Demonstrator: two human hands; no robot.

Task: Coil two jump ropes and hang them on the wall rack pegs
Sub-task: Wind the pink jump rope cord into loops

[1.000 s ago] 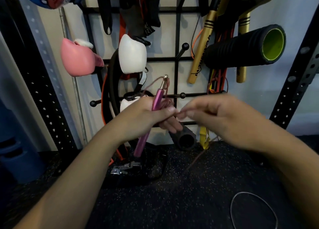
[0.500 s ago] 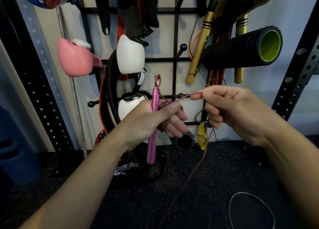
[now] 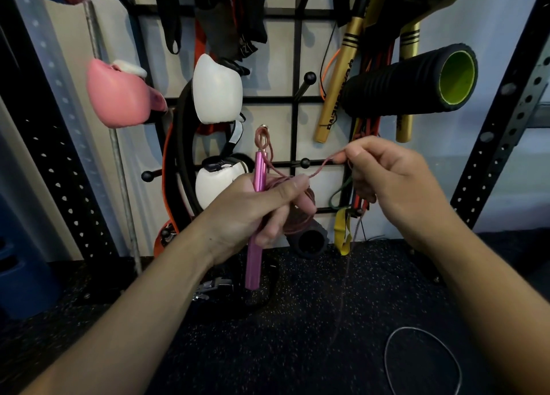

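My left hand (image 3: 256,213) grips the pink handle (image 3: 258,186) of a jump rope, held upright, with loops of its thin pink cord (image 3: 299,216) gathered under the fingers. My right hand (image 3: 390,183) pinches the same cord (image 3: 323,165) a short way to the right and holds it taut; the rest of the cord hangs down towards the floor. A second, grey rope (image 3: 422,362) lies in a loop on the black floor at lower right. The wall rack (image 3: 296,100) behind my hands has ball-tipped pegs (image 3: 308,78), one free peg (image 3: 304,163) just behind the cord.
On the rack hang a pink boxing glove (image 3: 119,94), white gloves (image 3: 217,88), gold bats (image 3: 336,88), a black foam roller (image 3: 410,82), straps and bands. Black perforated uprights (image 3: 506,106) flank the rack. A small roller (image 3: 311,240) and a metal buckle (image 3: 212,287) sit on the floor.
The pink handle went from tilted to upright in my left hand. My right hand left the left hand and drew the cord out to the right and up.
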